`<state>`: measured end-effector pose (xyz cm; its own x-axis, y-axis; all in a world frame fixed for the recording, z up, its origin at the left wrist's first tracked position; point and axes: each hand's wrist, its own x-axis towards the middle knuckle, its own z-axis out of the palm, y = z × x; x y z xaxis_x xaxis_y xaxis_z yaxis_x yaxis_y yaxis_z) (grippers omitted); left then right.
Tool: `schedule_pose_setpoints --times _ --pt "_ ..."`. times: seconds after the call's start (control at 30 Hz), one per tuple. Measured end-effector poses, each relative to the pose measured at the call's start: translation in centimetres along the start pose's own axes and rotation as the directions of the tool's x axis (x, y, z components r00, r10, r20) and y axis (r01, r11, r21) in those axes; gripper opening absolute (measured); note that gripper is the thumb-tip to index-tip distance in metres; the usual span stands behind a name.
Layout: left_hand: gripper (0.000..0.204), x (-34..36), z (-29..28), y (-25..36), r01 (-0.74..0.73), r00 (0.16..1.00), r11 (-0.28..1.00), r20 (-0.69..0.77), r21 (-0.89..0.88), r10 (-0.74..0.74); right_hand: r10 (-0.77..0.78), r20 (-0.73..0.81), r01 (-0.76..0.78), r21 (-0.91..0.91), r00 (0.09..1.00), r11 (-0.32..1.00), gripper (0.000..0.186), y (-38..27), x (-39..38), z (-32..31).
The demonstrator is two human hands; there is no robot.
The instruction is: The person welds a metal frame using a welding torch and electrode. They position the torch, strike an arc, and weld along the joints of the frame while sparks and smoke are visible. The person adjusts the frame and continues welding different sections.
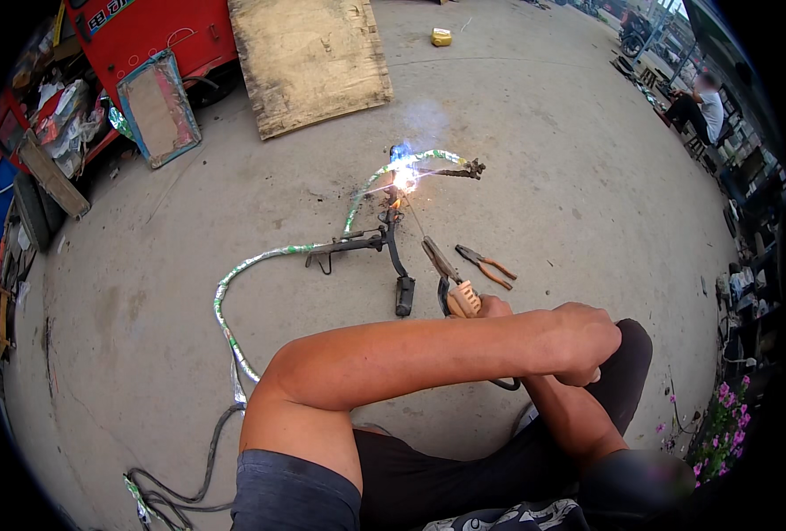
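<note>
My right hand point(494, 307) is closed round the handle of a welding electrode holder point(462, 299), partly hidden behind my left forearm. From its jaws a thin welding rod point(415, 215) reaches to a dark metal bracket point(394, 239) on the ground. A bright arc point(405, 177) with sparks and smoke burns at the bracket's far part. A black rubber-like block point(404, 296) caps the bracket's near end. My left forearm lies across in front of me, and my left hand point(583, 341) is curled in a fist by my right knee; its inside is hidden.
Pliers with orange handles point(486, 265) lie right of the holder. A foil-wrapped cable point(225, 296) curves from the bracket toward a dark cable point(203, 478). Far off are a wooden board point(313, 66), a red vehicle point(158, 35), a yellow container point(441, 37) and a seated person point(704, 111).
</note>
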<state>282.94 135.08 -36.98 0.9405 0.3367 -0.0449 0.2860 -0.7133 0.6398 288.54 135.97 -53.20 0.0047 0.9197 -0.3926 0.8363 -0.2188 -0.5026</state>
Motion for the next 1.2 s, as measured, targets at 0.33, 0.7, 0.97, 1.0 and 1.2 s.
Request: schedule_pose_setpoints --times 0.33,0.7,0.97,1.0,1.2 --pt "0.022 0.2 0.1 0.1 -0.003 1.0 1.0 0.0 0.005 0.003 -0.02 -0.016 0.02 0.06 1.0 0.998 0.059 0.9 0.2 0.1" --pt "0.022 0.2 0.1 0.0 -0.019 1.0 1.0 -0.009 0.0 0.019 -0.01 -0.029 0.01 0.004 1.0 1.0 0.059 0.8 0.2 0.1" --pt "0.022 0.1 -0.1 0.1 0.007 1.0 1.0 0.0 -0.011 -0.007 -0.017 -0.031 0.018 0.022 0.999 1.0 0.058 0.6 0.0 -0.2" --pt "0.022 0.0 -0.2 0.2 0.014 1.0 1.0 0.001 -0.011 -0.014 -0.022 -0.037 0.023 0.017 0.999 1.0 0.056 0.6 0.0 -0.1" --pt "0.022 0.0 0.0 0.1 0.008 1.0 1.0 0.003 0.003 -0.008 -0.054 -0.036 0.057 0.098 0.998 0.994 0.047 2.0 1.0 0.8"
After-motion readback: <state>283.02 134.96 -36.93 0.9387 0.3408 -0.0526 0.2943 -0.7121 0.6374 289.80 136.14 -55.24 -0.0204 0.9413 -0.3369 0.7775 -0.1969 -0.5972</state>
